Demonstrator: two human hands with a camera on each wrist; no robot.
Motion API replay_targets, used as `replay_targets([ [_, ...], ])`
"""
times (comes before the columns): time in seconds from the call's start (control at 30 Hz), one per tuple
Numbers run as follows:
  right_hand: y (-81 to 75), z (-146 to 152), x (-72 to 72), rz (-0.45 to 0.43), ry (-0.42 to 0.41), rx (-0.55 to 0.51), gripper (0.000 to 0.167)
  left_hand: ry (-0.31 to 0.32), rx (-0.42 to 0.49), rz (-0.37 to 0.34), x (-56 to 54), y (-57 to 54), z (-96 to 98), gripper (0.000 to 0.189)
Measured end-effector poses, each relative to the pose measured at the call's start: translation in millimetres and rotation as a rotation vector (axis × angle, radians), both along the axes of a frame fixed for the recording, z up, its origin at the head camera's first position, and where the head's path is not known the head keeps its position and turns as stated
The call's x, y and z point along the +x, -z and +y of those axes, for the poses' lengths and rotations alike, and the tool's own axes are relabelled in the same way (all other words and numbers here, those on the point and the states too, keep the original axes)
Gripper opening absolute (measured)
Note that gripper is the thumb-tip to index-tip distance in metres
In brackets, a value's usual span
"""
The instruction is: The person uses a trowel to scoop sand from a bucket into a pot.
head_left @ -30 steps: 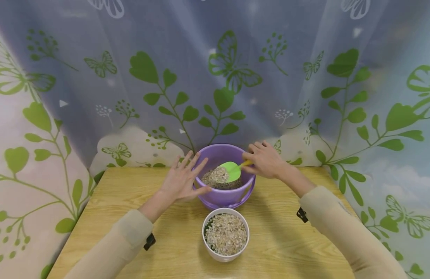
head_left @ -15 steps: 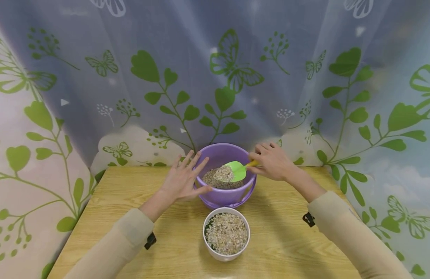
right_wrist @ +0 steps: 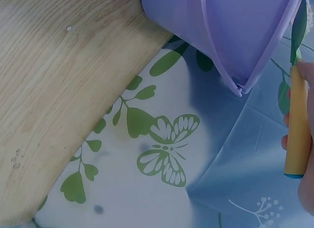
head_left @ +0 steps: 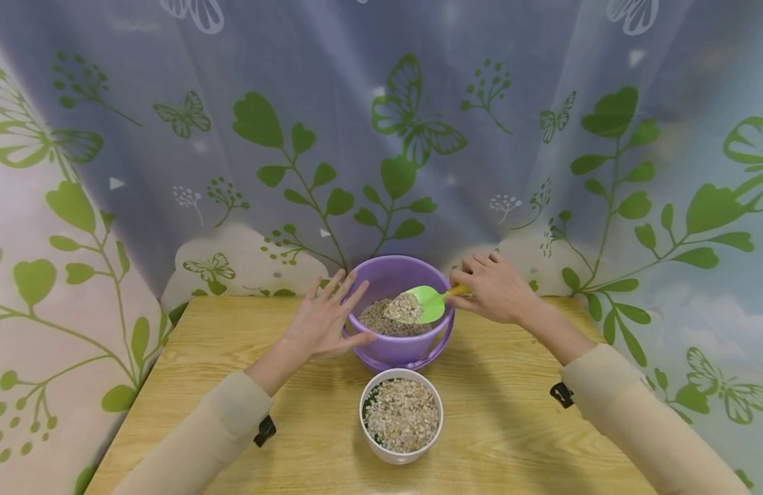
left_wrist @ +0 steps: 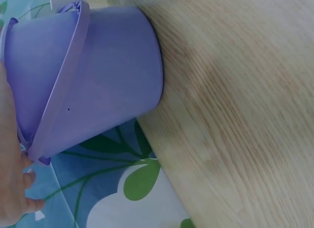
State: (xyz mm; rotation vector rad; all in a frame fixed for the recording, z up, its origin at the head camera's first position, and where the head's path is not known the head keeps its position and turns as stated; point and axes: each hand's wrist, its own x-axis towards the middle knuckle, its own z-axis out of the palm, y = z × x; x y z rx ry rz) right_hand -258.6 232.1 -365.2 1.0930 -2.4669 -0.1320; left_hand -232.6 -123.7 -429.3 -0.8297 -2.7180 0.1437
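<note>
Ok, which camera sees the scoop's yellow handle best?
The right wrist view: the yellow handle is big there, down to its teal end. The head view shows just a bit sticking out of the right hand; the left wrist view shows none.

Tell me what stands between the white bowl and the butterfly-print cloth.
In the head view, the purple bucket stands between the white bowl and the butterfly-print cloth, with the green scoop at its mouth.

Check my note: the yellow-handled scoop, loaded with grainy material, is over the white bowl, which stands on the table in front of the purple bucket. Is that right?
No: the head view shows the loaded, yellow-handled scoop over the mouth of the purple bucket, not over the white bowl. The bowl does stand on the table in front of the bucket.
</note>
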Motion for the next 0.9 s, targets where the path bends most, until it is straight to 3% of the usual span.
replay_targets([
  [0.27,-3.8,3.0,12.3,0.003,0.001,-0.001,0.034,0.039,-0.024,0.028,13.0,1.1,-5.2,0.122],
  [0.47,-4.4,5.3,21.2,0.015,-0.022,-0.014,0.032,0.064,0.021,0.048,28.7,1.3,-10.5,0.123],
  [0.67,-4.4,9.4,28.7,0.06,-0.061,-0.027,0.035,0.082,0.01,0.097,45.1,1.3,-16.9,0.113],
  [0.77,-3.8,12.2,32.5,0.07,-0.066,-0.027,0.044,0.081,-0.014,0.117,53.9,2.6,-18.6,0.115],
  [0.9,-1.9,14.5,39.4,0.073,-0.061,-0.027,0.069,0.086,-0.037,0.126,66.5,5.3,-20.0,0.117],
])
